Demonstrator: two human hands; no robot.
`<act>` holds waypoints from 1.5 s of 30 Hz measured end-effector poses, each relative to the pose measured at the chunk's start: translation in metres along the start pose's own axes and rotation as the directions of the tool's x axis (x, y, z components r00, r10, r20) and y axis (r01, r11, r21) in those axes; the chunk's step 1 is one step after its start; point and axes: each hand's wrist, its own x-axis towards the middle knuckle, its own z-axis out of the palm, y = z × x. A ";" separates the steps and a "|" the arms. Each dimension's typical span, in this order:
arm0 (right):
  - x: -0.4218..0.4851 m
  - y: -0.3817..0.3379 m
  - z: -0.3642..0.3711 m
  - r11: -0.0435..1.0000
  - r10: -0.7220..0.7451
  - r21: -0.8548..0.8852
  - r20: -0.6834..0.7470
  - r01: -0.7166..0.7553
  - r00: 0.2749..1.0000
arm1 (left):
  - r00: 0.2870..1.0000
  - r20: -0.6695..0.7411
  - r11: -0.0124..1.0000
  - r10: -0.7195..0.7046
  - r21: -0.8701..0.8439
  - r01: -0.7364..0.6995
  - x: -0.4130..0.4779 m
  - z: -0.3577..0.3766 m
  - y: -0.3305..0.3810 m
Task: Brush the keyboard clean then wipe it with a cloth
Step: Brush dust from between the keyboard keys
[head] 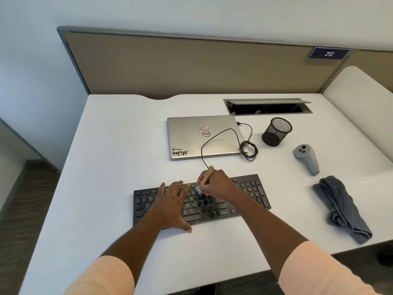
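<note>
White desk [119, 145] is carrying everything: the black keyboard [251, 192] is lying at six o'clock of the closed laptop [191, 135]. I am pressing my left hand [172, 205] flat on its left half, fingers straight and spread, steadying it. My right hand [217, 186] is gripping the wooden brush [207, 175], fingers curled round the handle, bristles touching the middle keys. Brushing, I judge, is under way. The grey cloth [340, 209] is lying untouched at three o'clock, well apart; next the bristles are needing to cover the right-hand keys.
</note>
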 end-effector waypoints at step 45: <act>-0.010 0.053 -0.038 0.924 0.158 -0.358 0.043 -0.132 0.986 | 1.000 0.008 1.000 -0.005 0.003 0.005 0.001 0.000 0.001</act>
